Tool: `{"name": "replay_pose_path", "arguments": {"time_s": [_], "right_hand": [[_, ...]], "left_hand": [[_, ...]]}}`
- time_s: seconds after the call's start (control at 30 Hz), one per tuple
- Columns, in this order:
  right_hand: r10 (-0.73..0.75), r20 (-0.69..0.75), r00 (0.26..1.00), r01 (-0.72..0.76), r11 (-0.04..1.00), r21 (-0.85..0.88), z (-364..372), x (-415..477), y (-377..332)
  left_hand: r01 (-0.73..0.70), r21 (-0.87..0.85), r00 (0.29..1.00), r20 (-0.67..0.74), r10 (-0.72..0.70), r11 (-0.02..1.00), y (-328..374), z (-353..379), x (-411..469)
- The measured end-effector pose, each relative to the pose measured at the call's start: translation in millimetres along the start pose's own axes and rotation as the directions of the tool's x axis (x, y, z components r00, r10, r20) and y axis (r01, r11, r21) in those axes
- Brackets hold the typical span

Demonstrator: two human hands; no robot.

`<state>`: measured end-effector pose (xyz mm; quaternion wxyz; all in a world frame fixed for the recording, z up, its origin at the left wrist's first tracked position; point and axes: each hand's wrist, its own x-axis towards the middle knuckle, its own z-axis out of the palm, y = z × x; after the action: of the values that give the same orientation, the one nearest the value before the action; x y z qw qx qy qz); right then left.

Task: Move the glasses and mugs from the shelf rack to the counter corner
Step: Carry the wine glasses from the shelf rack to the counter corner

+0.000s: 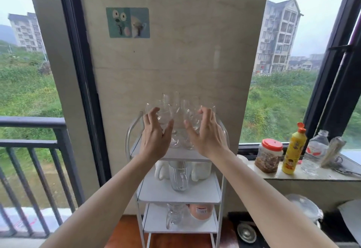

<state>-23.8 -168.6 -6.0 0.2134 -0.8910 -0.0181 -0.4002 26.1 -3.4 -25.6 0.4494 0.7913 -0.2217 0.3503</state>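
Note:
A white three-tier shelf rack (214, 193) stands against the wall pillar. Several clear glasses (176, 109) crowd its top tier. My left hand (155, 136) is spread open just in front of the left glass, fingertips at its side. My right hand (207, 132) is open too, curled near the right glass (208, 111). Neither hand has closed on a glass. On the middle tier stand a clear glass mug (178, 177) and two white mugs (201, 170). The bottom tier holds a clear handled glass (172, 216) and a pink mug (201, 211).
To the right, a window ledge (304, 175) carries a red-lidded jar (268, 155), a yellow squeeze bottle (294, 150), a clear plastic bottle (314, 154) and a brush. A dark balcony railing (33, 142) is at the left. A lidded pot (304, 206) sits low at the right.

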Motion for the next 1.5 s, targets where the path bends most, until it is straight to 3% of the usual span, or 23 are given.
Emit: {"name": "replay_pose_path", "arguments": {"time_s": [0.27,0.43,0.57,0.67,0.8,0.97,1.17,1.27,1.4,1.5], "right_hand": [[-0.027,-0.180,0.983,0.078,0.956,0.283,-36,-2,-7],[0.026,-0.388,0.921,0.129,0.921,0.367,-102,-11,2],[0.140,-0.540,0.830,0.073,0.933,0.353,-170,-38,32],[0.191,-0.608,0.770,-0.013,0.958,0.285,-229,-78,64],[0.221,-0.695,0.684,-0.198,0.974,0.114,-314,-163,107],[0.246,-0.800,0.547,-0.490,0.869,-0.068,-433,-296,127],[0.197,-0.893,0.405,-0.652,0.747,-0.131,-579,-446,121],[0.168,-0.906,0.389,-0.685,0.710,-0.162,-647,-519,119],[0.189,-0.900,0.392,-0.763,0.613,-0.204,-728,-600,119],[0.189,-0.907,0.377,-0.795,0.568,-0.212,-779,-643,120]], "left_hand": [[-0.025,-0.172,0.991,-0.137,0.001,0.985,31,-20,6],[-0.108,-0.324,0.983,-0.175,0.053,0.940,87,-15,5],[-0.126,-0.554,0.987,-0.150,0.050,0.823,152,20,-6],[-0.161,-0.689,0.987,-0.097,0.130,0.707,208,59,-28],[-0.074,-0.832,0.967,0.076,0.245,0.550,288,115,-90],[0.149,-0.893,0.872,0.321,0.368,0.425,410,160,-203],[0.245,-0.914,0.730,0.393,0.558,0.323,570,164,-335],[0.324,-0.904,0.644,0.427,0.635,0.279,652,160,-404],[0.362,-0.908,0.610,0.403,0.683,0.212,743,155,-494],[0.417,-0.888,0.544,0.413,0.730,0.193,795,153,-540]]}}
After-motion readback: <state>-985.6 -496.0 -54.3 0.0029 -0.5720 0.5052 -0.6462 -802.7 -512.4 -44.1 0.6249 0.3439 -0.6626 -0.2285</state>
